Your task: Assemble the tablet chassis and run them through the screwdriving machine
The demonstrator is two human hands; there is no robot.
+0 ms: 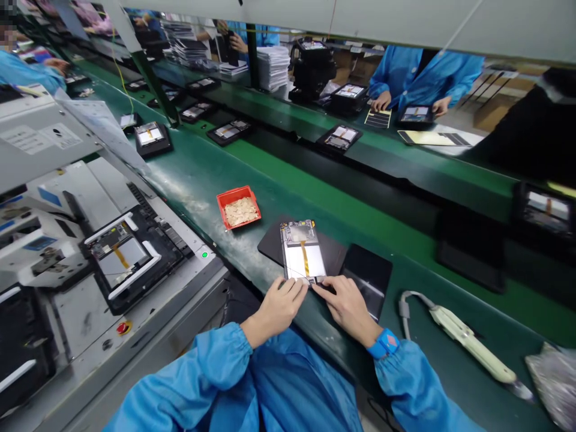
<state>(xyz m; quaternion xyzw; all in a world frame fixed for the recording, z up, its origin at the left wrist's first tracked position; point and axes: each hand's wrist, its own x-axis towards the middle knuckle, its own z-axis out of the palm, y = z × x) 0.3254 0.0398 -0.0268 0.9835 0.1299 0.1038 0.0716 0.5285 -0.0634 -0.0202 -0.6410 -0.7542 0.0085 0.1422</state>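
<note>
An opened tablet, with its white battery, metal-shielded board and orange ribbon cable showing, lies on a dark flat pad on the green bench. At its near left corner my left hand is closed, fingertips together on the edge. My right hand is closed too, with thumb and index finger pinching at the near right corner beside a small dark part. A thin dark wire runs near the left fingertips. Just right of the pad is a black glossy panel, partly under my right hand. My right wrist wears a blue band.
A red tray of small beige pieces stands beyond my left hand. To the right lie a pale electric screwdriver and a plastic bag. At left, a machine holds another opened tablet. Co-workers sit across the line.
</note>
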